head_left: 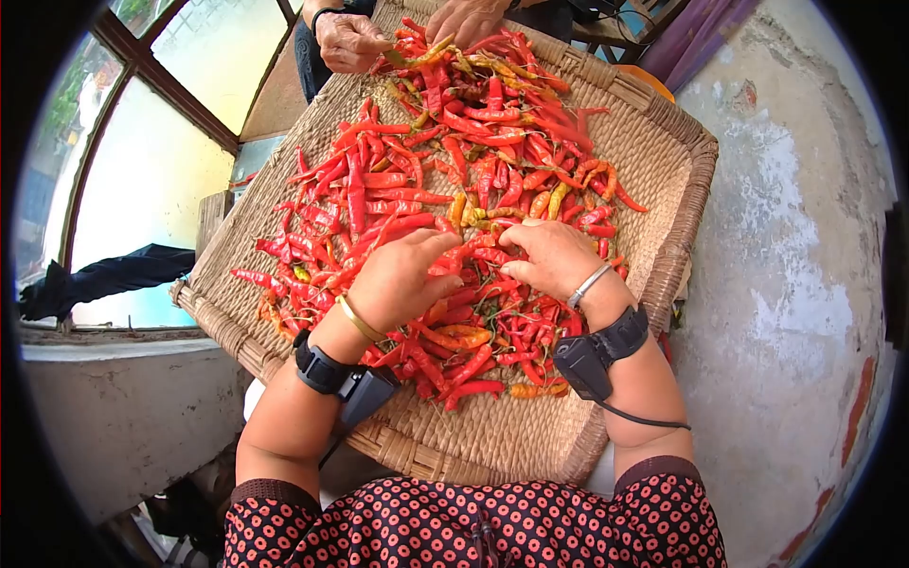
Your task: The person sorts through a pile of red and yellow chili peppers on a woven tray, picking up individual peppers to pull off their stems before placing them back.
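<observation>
A wide heap of red chili peppers, some orange or yellowish, lies on a woven wicker tray. My left hand is low over the middle of the heap, thumb and index finger apart, with red peppers showing between them. Facing it from the right, my right hand touches the peppers with its fingers bent and thumb spread from the index finger. Neither hand shows a pepper clearly gripped, though some fingertips are hidden among the pods. Several yellow-orange peppers lie below and between my hands.
At the tray's far edge another person's hands work in the peppers, near a greenish-yellow pod. A window with a dark cloth on its sill stands left. A worn plaster wall rises right. Devices are strapped to both my forearms.
</observation>
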### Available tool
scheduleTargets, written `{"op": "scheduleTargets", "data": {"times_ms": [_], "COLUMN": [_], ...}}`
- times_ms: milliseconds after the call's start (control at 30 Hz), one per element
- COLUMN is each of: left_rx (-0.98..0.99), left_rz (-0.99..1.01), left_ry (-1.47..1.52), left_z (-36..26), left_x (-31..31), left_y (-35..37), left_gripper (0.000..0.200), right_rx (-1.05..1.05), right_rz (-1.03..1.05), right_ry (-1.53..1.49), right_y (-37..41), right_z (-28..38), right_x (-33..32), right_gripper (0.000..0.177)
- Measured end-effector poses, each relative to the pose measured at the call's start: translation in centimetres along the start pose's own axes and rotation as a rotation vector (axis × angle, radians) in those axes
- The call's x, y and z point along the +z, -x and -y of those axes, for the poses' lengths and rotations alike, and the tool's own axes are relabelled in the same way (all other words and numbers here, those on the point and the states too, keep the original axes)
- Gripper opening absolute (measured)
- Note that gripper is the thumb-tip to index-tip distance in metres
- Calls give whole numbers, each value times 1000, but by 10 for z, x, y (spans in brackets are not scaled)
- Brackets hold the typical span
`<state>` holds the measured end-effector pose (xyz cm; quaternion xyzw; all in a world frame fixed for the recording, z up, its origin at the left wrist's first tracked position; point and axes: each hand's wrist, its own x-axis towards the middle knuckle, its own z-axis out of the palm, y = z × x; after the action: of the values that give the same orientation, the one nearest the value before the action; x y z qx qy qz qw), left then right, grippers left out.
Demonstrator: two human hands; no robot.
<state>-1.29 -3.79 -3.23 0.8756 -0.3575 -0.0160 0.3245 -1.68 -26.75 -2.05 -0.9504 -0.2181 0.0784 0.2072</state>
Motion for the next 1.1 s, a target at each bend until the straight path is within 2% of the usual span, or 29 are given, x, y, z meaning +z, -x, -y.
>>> {"op": "scheduleTargets", "data": {"times_ms": [33,100,233,400,467,533,567,600,633,700,733,800,833,867,933,967,1000,1067,1100], "left_rx": [-1,-142,-154,-145,-132,-119,-93,-66,-66,-76,-76,97,76,75,-181,-216,-214,-511,-597], "left_rz": [0,291,325,392,371,349,188,27,28,-159,-158,30,85,85,279,341,343,317,170], "left_ry": [1,-109,-164,-137,-126,-114,-54,6,7,218,218,273,282,284,323,380,379,606,757], "left_z": [-5,-14,-18,-21,-20,-19,-19,-20,-25,-37,-34,-24,-24,-25,-26,-14,-10,-8,-10], "left_x": [2,2,4,4,5,6,7,7,5,0,1,3,3,1,-6,-4,-8,-19,-25], "left_y": [1,3,1,1,2,2,3,2,1,-2,-2,-1,1,1,0,1,0,-5,-7], "left_gripper": [45,47,44,42,42,42,41,40,40,36,36,30,19,19,15,16,16,20,24], "right_rx": [20,34,61,97,80,14,14,19,25,16,5,-54,-115,-114,149,141,155,215,216], "right_rz": [57,134,309,351,342,273,274,245,215,290,365,399,431,432,350,218,84,-16,-17], "right_ry": [-6,-10,61,99,83,-116,-116,-300,-485,-571,-657,-684,-711,-712,-811,-762,-637,-460,-460], "right_y": [-1,-2,-2,-2,-2,-4,-3,-3,-2,-2,-2,-2,-2,-2,-1,-2,-3,-4,-5], "right_z": [0,0,7,15,11,7,8,11,12,11,11,14,15,16,15,5,-2,-12,-14], "right_x": [0,-1,1,-2,-3,-7,-10,-15,-18,-18,-18,-20,-22,-25,-30,-23,-20,-17,-15], "right_gripper": [30,29,26,19,17,14,14,14,15,16,17,17,17,17,19,21,22,21,21]}}
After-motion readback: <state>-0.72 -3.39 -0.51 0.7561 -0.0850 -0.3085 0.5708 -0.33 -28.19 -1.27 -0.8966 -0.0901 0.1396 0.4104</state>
